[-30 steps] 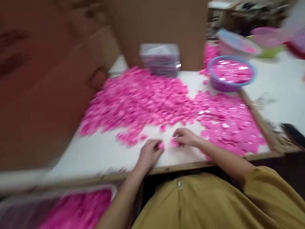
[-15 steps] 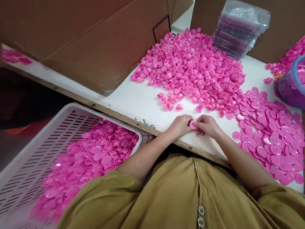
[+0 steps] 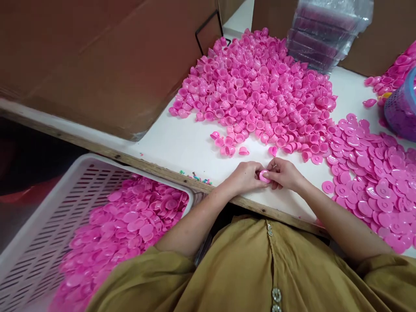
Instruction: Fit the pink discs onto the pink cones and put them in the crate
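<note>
Close to the table's front edge my two hands meet around a small pink toy saucer (image 3: 264,176). My right hand (image 3: 283,174) pinches it, thumb on its face. My left hand (image 3: 247,177) is closed against its left side; whether a cup is also inside those fingers is hidden. Just beyond my hands lie several loose pink toy cups (image 3: 244,151), at the front of a large heap of cups (image 3: 260,91). To the right of my right hand spreads a pile of pink saucers (image 3: 370,173).
A white slotted basket (image 3: 81,167) of pink discs stands below the table edge at left. Cardboard boxes (image 3: 97,73) rise behind. Plastic-wrapped packs (image 3: 325,39) stand at the back, a blue basket (image 3: 398,102) at far right. Tiny coloured bits (image 3: 196,177) lie near the edge.
The saucer has turned a little in my fingers and now shows its ringed face. My hands remain together in nearly the same place; the camera view has shifted slightly.
</note>
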Motion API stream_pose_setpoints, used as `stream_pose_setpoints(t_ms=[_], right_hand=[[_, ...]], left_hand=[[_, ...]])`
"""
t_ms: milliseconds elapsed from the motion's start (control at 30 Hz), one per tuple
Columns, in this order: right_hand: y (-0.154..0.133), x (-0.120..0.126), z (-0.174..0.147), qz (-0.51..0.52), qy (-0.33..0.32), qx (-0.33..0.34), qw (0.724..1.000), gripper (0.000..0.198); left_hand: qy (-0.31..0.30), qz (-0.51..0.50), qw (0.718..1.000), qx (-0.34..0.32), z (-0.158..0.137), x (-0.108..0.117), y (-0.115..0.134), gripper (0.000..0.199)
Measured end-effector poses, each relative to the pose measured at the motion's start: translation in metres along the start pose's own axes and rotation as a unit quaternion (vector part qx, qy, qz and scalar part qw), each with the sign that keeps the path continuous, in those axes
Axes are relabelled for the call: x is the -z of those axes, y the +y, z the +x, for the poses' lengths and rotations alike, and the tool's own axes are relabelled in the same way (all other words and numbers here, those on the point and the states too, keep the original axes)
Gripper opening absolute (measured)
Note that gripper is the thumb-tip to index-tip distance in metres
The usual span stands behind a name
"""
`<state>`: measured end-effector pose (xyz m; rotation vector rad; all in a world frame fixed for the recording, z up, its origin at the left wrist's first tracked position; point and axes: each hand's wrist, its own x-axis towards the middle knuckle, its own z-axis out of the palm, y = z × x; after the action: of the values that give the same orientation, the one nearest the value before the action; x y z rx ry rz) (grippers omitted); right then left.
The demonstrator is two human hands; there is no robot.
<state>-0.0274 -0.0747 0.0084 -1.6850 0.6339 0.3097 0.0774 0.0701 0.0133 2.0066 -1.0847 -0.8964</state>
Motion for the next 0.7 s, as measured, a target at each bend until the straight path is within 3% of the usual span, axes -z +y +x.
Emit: stream_pose_setpoints(t_ms=[133,267,500,600,700], right_hand=[[0.008,-0.002,-0.002,-0.042,0.012,0.029,0.999,0.023],[0.014,-0.003,0.002,-0.058,0.001,0.041,0.997,0.02],[-0.007,-0.016,0.002,-0.021,0.011,-0.022,0.999,0.012],[-0.021,-0.014,0.005,-0.023,-0.024,-0.02,0.999,0.014],[-0.03,0.006,0.021,-0.107,-0.085,0.024,0.99,0.019]], left_hand=[[-0.023,-0.04,0.999,-0.006,-0.004,-0.002,-0.002,0.021],[-0.005,-0.042,0.999,0.006,-0.004,-0.005,-0.004,0.02],[-0.083,-0.029,0.996,-0.009,0.002,0.01,-0.001,0.017],[-0.088,0.008,0.996,-0.006,0.008,0.016,0.001,0.024],[-0.13,0.057,0.99,0.007,0.032,0.023,-0.011,0.042]])
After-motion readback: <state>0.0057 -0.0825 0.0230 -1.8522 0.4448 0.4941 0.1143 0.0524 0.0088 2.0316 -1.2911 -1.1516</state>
